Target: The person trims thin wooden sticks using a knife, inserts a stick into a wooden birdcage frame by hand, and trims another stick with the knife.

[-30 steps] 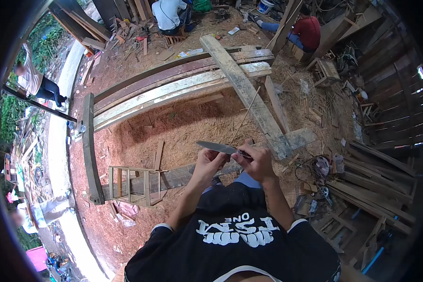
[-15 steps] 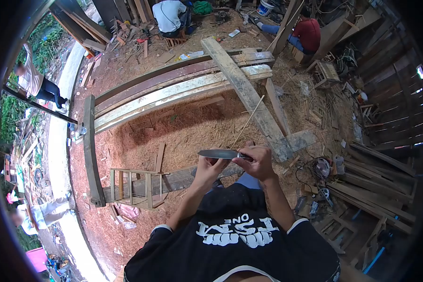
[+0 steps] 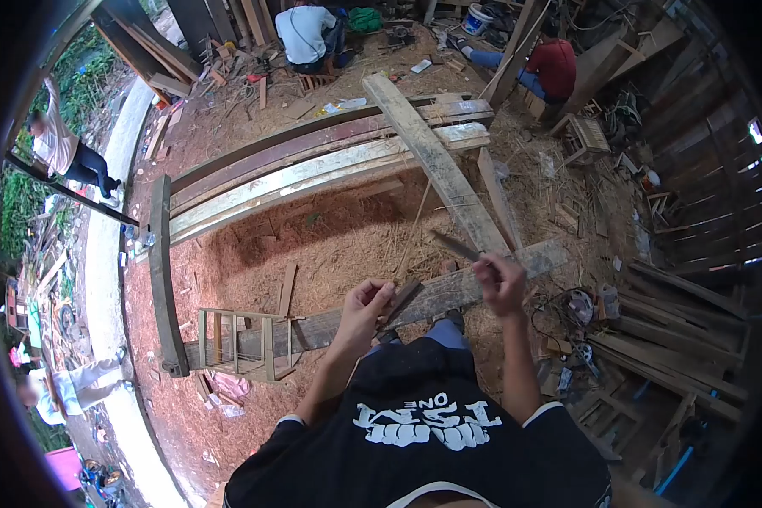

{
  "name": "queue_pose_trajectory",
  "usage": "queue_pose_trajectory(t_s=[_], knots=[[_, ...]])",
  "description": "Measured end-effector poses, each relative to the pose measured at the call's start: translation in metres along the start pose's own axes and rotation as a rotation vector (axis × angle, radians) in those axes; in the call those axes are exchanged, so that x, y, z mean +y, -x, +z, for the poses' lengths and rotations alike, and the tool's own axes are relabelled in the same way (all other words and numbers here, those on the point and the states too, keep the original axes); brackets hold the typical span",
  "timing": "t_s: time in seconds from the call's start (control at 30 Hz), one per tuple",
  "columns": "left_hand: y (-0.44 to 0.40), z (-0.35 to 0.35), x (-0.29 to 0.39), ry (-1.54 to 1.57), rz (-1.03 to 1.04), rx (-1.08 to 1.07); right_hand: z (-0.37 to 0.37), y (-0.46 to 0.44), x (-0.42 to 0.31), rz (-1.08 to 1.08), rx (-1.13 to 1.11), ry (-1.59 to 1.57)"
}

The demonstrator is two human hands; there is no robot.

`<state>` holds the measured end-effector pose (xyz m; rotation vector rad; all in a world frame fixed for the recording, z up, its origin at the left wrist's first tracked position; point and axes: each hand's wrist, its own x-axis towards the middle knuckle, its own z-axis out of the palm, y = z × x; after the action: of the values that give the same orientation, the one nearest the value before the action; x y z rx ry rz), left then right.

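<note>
Currently, right hand [image 3: 499, 284] has fingers clenched round the knife [image 3: 455, 245], blade raised above the plank bench [image 3: 330, 320], pointing away from the body. Left hand [image 3: 367, 306] is apart from it, fingers curled, thumb near index; can't tell if they grip the thin strip [image 3: 413, 229] just beside.

Brown shavings and wood scraps litter the ground [image 3: 313, 245]; at right, daylight pierces gaps in the dark plank wall [image 3: 711, 190], while a pale, sunlit path [image 3: 107, 279] runs down the left side.
</note>
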<state>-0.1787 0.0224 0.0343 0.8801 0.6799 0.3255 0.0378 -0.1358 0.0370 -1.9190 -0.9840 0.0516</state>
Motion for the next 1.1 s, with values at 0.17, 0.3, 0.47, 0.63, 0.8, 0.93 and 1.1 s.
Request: queue_pose_trajectory(t_s=[0.17, 0.3, 0.47, 0.63, 0.8, 0.93, 1.1], knots=[[-0.006, 0.005, 0.011, 0.08, 0.017, -0.056, 0.036, 0.015, -0.033, -0.092, -0.149, -0.04], [-0.007, 0.002, -0.001, 0.015, 0.063, -0.046, 0.044, 0.013, -0.054, -0.223, -0.14, -0.103], [-0.004, 0.003, -0.008, 0.02, 0.092, -0.069, 0.047, 0.012, -0.058, -0.226, -0.174, -0.047], [0.002, 0.005, -0.008, -0.003, 0.098, -0.013, 0.048, 0.014, -0.06, -0.188, -0.213, -0.048], [0.008, 0.009, -0.003, -0.158, 0.157, 0.022, 0.045, 0.014, -0.062, -0.14, -0.218, -0.136], [0.008, 0.01, -0.002, -0.315, 0.266, -0.012, 0.039, 0.013, -0.062, -0.132, -0.234, -0.174], [0.005, 0.01, -0.005, -0.285, 0.259, -0.038, 0.042, 0.016, -0.045, -0.208, -0.217, -0.139]])
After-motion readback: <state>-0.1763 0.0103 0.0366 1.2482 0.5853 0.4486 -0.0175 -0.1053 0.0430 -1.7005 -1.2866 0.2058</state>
